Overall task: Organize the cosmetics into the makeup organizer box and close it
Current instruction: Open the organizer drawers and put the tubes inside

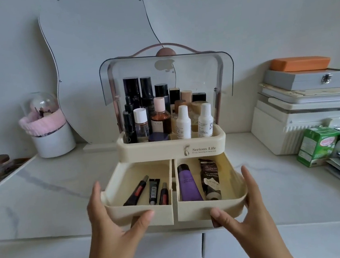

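While the makeup organizer box (172,149) stands mid-counter with its clear lid (165,76) raised and both drawers pulled out, the left hand (112,225) and right hand (246,209) lie spread wide, thumbs pressing the drawer fronts, straight fingers along the outer sides. Pushed unevenly, a drawer could jam on the purple tube (188,182), or the box could skid back across the marble counter (46,194).
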A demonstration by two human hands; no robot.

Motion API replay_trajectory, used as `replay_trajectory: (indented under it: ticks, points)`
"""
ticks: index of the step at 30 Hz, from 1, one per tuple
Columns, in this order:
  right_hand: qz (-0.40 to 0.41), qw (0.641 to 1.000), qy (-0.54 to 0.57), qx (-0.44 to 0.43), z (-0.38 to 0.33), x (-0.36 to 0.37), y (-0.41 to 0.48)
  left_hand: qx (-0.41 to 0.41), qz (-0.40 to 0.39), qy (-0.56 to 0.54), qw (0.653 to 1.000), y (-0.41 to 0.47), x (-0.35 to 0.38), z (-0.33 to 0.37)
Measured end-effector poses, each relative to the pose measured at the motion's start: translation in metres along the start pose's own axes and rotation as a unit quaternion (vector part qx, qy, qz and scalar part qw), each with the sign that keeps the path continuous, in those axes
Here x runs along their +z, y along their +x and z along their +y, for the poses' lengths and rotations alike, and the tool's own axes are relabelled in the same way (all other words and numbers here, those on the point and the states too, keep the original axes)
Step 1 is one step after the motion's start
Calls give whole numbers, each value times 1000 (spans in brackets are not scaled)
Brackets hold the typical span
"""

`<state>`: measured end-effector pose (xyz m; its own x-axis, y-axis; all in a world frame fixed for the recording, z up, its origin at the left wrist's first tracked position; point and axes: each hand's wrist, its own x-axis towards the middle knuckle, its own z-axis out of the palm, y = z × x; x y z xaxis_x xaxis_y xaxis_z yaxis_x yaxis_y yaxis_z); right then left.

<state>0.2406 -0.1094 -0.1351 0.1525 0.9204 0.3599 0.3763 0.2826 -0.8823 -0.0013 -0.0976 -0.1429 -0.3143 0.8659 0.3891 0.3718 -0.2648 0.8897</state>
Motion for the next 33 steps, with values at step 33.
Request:
replay_trajectory:
  ticks: [33]
  points:
    - [-48, 985, 6, 169, 8, 80, 52, -53, -93, -82, 991, 77, 42, -50]
